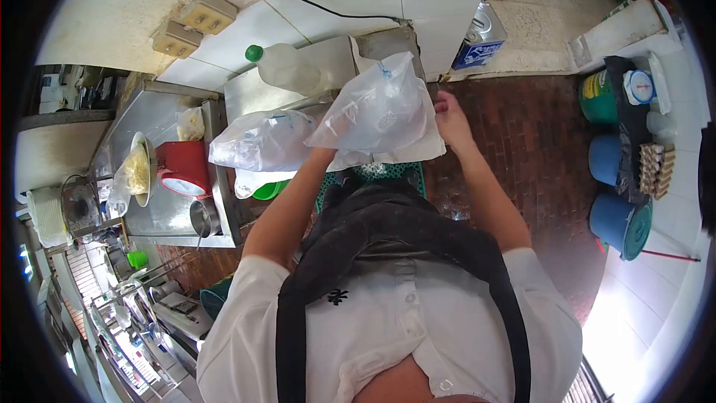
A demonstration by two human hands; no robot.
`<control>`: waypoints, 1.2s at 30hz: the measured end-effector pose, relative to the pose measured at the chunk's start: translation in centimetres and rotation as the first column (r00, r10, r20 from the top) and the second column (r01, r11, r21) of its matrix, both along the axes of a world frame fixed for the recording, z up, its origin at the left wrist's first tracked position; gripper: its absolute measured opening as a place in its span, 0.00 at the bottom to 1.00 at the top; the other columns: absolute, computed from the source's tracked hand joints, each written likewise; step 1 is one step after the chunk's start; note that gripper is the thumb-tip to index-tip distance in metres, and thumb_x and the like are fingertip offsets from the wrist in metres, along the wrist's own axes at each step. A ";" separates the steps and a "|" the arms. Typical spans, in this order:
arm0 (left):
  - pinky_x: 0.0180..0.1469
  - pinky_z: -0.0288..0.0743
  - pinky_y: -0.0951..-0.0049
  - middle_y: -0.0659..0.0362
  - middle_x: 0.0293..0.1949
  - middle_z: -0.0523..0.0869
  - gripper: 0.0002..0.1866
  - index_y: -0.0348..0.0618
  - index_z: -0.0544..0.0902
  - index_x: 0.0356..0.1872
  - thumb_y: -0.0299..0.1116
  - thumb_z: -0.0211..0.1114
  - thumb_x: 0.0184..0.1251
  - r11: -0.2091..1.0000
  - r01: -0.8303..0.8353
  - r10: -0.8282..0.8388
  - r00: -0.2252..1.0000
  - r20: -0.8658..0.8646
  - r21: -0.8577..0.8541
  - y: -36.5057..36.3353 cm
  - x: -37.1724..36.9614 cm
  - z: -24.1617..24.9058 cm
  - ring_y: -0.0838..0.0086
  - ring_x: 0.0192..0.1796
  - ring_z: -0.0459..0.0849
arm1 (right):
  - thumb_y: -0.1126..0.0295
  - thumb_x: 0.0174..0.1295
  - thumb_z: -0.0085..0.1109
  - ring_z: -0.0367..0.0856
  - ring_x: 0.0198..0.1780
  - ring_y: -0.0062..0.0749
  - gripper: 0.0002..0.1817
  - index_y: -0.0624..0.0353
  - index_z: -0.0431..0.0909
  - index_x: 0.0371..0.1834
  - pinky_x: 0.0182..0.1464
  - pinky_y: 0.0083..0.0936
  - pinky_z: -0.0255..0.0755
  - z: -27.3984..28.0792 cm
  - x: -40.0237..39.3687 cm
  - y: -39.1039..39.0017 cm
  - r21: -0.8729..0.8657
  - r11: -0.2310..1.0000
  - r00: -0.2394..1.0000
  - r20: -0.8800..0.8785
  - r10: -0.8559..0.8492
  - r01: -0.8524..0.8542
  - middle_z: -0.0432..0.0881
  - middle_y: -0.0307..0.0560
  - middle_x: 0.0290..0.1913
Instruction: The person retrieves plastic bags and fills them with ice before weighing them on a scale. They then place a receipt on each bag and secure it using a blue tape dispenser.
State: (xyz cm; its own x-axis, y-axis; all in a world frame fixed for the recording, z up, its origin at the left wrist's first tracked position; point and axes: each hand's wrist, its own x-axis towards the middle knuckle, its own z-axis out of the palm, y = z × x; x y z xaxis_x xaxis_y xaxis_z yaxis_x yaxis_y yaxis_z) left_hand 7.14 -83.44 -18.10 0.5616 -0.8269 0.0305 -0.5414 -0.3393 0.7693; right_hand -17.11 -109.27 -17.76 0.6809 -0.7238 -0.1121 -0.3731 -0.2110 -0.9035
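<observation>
Bag | hides left fingers, grip: cannot tell | right fingers released, just beside its right edge

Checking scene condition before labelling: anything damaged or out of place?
Yes: upper left, the wall looks chipped around the beige electrical boxes, with a darker patch showing. I see no obvious tear in the plastic bag nearest the right hand.

Both arms reach forward, the left grip mostly hidden, the right grip loosely curled.
</observation>
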 end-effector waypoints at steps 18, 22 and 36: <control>0.35 0.85 0.73 0.58 0.50 0.90 0.17 0.41 0.84 0.61 0.30 0.68 0.74 0.971 -0.223 0.229 0.778 -0.585 0.085 -0.4 -4.7 3.7 0.75 0.43 0.89 | 0.74 0.58 0.72 0.68 0.77 0.55 0.51 0.61 0.51 0.84 0.76 0.42 0.65 -1.9 -1.9 2.7 -0.093 0.905 0.894 -0.222 0.389 -0.416 0.67 0.63 0.77; 0.48 0.86 0.67 0.55 0.57 0.88 0.21 0.45 0.82 0.66 0.29 0.67 0.74 0.873 -0.469 0.334 0.775 -0.536 -0.135 -0.4 -4.8 15.6 0.70 0.56 0.87 | 0.69 0.59 0.73 0.62 0.81 0.55 0.53 0.61 0.48 0.85 0.79 0.44 0.61 12.0 -2.8 2.4 -0.035 0.981 0.945 0.265 0.192 -0.190 0.60 0.62 0.81; 0.60 0.79 0.62 0.47 0.53 0.87 0.24 0.41 0.84 0.61 0.32 0.75 0.64 0.990 -0.141 0.142 0.990 -0.024 0.024 0.6 -10.3 15.0 0.52 0.57 0.86 | 0.53 0.63 0.71 0.79 0.54 0.53 0.24 0.51 0.83 0.58 0.54 0.44 0.76 19.6 4.6 4.8 -0.701 0.668 0.965 -0.126 0.231 -0.251 0.76 0.51 0.47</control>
State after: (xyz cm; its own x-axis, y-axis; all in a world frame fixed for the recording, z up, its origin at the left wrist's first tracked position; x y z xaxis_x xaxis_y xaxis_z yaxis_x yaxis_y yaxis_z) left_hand -3.18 -82.80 -3.06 0.6735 -0.7392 -0.0029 -0.4668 -0.4284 0.7736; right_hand -12.51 -104.47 1.80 0.8472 -0.4058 0.3428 -0.2370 -0.8663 -0.4398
